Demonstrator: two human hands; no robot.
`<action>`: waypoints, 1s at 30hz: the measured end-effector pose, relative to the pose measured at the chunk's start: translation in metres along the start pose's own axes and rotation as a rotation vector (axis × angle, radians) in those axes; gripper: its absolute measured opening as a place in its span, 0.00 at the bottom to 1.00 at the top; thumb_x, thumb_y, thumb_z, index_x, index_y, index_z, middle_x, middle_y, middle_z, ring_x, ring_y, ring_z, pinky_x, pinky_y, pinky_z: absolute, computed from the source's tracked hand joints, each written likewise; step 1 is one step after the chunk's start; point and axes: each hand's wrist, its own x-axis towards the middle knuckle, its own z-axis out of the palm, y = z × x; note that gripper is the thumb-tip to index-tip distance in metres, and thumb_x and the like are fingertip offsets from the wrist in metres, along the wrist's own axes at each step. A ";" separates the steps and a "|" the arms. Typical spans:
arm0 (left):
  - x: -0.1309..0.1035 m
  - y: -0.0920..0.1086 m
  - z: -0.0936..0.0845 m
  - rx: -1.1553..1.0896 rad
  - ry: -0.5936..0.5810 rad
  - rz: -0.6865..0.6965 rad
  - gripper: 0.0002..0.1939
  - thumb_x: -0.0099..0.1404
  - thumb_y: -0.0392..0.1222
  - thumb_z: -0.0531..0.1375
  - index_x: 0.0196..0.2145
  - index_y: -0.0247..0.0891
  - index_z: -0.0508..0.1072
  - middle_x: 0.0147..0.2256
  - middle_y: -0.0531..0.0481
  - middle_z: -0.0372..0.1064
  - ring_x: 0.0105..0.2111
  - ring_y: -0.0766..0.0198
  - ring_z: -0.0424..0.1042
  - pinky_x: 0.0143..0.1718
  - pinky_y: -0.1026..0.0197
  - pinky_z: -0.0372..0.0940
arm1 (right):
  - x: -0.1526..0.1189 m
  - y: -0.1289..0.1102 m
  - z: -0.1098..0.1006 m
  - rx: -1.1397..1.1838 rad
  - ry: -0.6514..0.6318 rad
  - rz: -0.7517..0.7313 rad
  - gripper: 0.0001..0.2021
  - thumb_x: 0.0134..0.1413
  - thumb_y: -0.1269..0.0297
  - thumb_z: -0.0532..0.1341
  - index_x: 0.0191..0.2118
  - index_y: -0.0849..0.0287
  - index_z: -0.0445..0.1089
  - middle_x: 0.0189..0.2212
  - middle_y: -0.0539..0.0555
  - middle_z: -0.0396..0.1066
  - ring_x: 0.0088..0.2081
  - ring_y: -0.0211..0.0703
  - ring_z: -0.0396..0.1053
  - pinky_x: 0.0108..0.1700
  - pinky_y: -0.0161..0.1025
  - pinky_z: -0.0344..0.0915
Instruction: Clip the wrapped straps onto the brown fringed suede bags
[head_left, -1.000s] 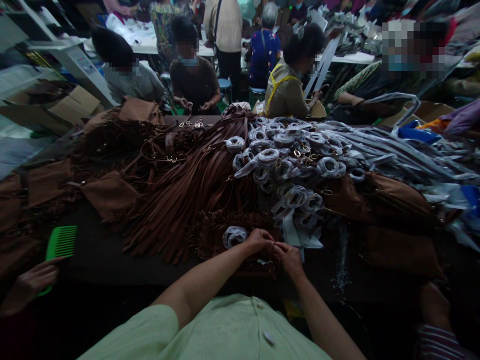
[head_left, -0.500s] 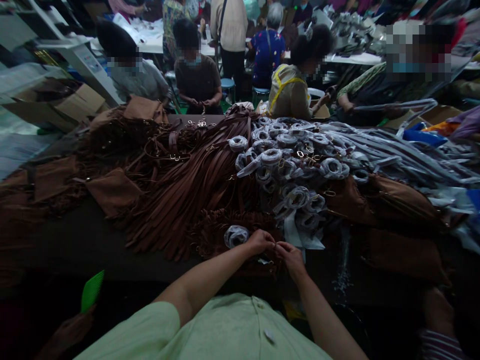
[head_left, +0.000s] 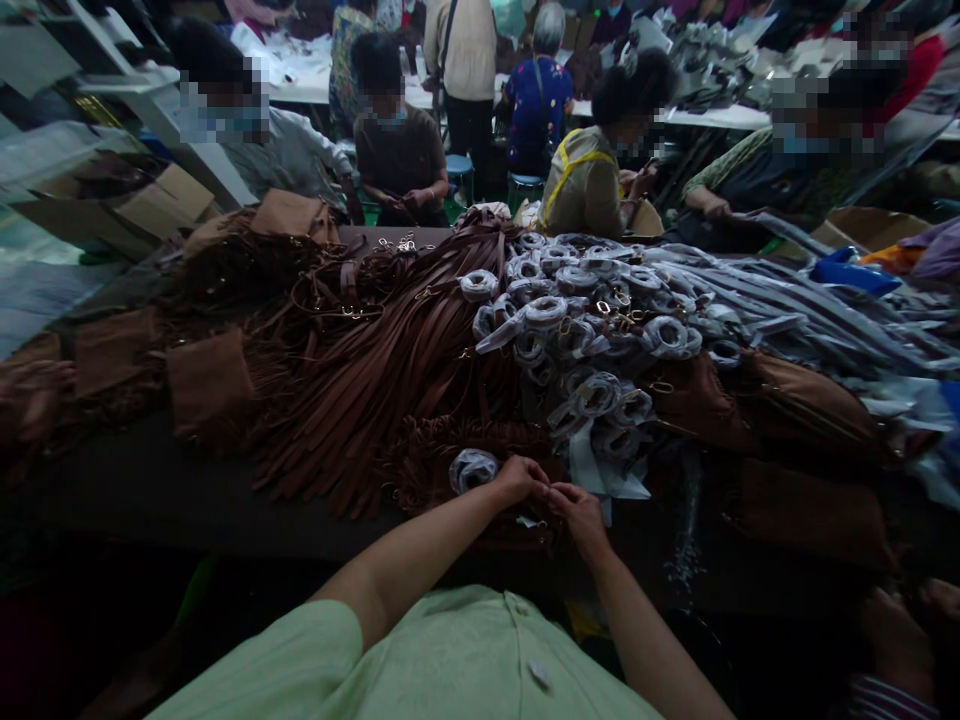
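Observation:
My left hand (head_left: 523, 480) and my right hand (head_left: 576, 508) meet fingertip to fingertip over a brown fringed bag (head_left: 427, 455) near the table's front edge. Both are closed in a pinch; what sits between the fingers is too small and dark to make out. Just left of my left hand, a coiled strap in clear wrap (head_left: 473, 470) lies on the bag. Below my fingers is a small pale scrap (head_left: 529, 522). A white sheet (head_left: 600, 470) lies to the right of my hands, under several more wrapped coils (head_left: 596, 393).
Long brown straps (head_left: 360, 400) spread over the table's middle. Brown bags lie left (head_left: 210, 380) and right (head_left: 814, 510). Small clear bits (head_left: 686, 540) are scattered at the front edge. Co-workers sit across the table; another person's hand (head_left: 896, 630) is at lower right.
My hands stay together in nearly the same place. On the left, the brown bag has turned and shifted, and the green card has dropped low beside the table. Across, co-workers' hands have moved.

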 end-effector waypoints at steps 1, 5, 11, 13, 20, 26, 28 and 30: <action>0.001 0.000 0.000 -0.039 0.009 -0.021 0.10 0.43 0.32 0.65 0.28 0.30 0.74 0.21 0.53 0.69 0.22 0.69 0.67 0.25 0.67 0.62 | 0.000 0.000 0.001 -0.008 0.000 -0.005 0.22 0.32 0.51 0.69 0.32 0.64 0.74 0.22 0.52 0.72 0.24 0.39 0.68 0.28 0.36 0.66; 0.004 0.002 -0.002 -0.163 -0.018 -0.105 0.14 0.39 0.30 0.67 0.27 0.31 0.71 0.18 0.54 0.67 0.19 0.68 0.68 0.22 0.67 0.62 | 0.000 0.001 0.002 -0.041 0.014 -0.013 0.22 0.32 0.50 0.69 0.32 0.63 0.75 0.21 0.51 0.72 0.24 0.40 0.68 0.28 0.37 0.67; 0.002 0.007 -0.002 -0.185 -0.047 -0.160 0.17 0.37 0.35 0.71 0.26 0.31 0.69 0.17 0.54 0.66 0.18 0.67 0.68 0.23 0.65 0.64 | -0.002 -0.008 0.000 -0.112 0.002 -0.053 0.22 0.32 0.49 0.68 0.31 0.63 0.75 0.24 0.54 0.73 0.26 0.43 0.69 0.30 0.37 0.67; 0.001 0.008 0.000 -0.149 -0.044 -0.180 0.18 0.37 0.37 0.71 0.26 0.30 0.70 0.17 0.54 0.66 0.18 0.68 0.68 0.24 0.65 0.65 | -0.003 -0.012 -0.001 -0.133 -0.049 -0.056 0.21 0.33 0.50 0.68 0.31 0.63 0.76 0.24 0.54 0.73 0.27 0.42 0.69 0.29 0.36 0.66; -0.017 0.032 -0.011 0.309 -0.025 0.030 0.14 0.50 0.39 0.65 0.36 0.33 0.72 0.32 0.49 0.71 0.31 0.64 0.71 0.34 0.62 0.66 | -0.008 -0.016 -0.006 -0.271 -0.046 -0.120 0.20 0.38 0.49 0.64 0.32 0.61 0.75 0.27 0.55 0.74 0.30 0.45 0.70 0.33 0.39 0.66; -0.071 0.050 -0.080 1.107 0.193 0.173 0.20 0.53 0.33 0.58 0.45 0.42 0.70 0.43 0.48 0.66 0.46 0.59 0.63 0.49 0.60 0.59 | -0.021 -0.019 -0.003 -0.439 -0.053 -0.263 0.16 0.47 0.53 0.58 0.37 0.57 0.74 0.38 0.56 0.75 0.40 0.48 0.70 0.46 0.45 0.64; -0.082 0.045 -0.093 1.227 0.176 0.136 0.22 0.52 0.32 0.58 0.46 0.41 0.68 0.43 0.46 0.65 0.46 0.58 0.63 0.47 0.60 0.59 | -0.026 -0.024 0.000 -0.502 -0.034 -0.318 0.17 0.50 0.54 0.56 0.40 0.58 0.73 0.40 0.56 0.73 0.43 0.48 0.69 0.49 0.45 0.62; -0.088 0.040 -0.097 1.294 0.183 0.150 0.20 0.52 0.30 0.57 0.45 0.39 0.68 0.42 0.45 0.65 0.45 0.58 0.63 0.46 0.59 0.60 | -0.033 -0.032 0.004 -0.586 0.032 -0.385 0.17 0.52 0.54 0.54 0.42 0.58 0.71 0.42 0.57 0.72 0.44 0.47 0.68 0.50 0.45 0.61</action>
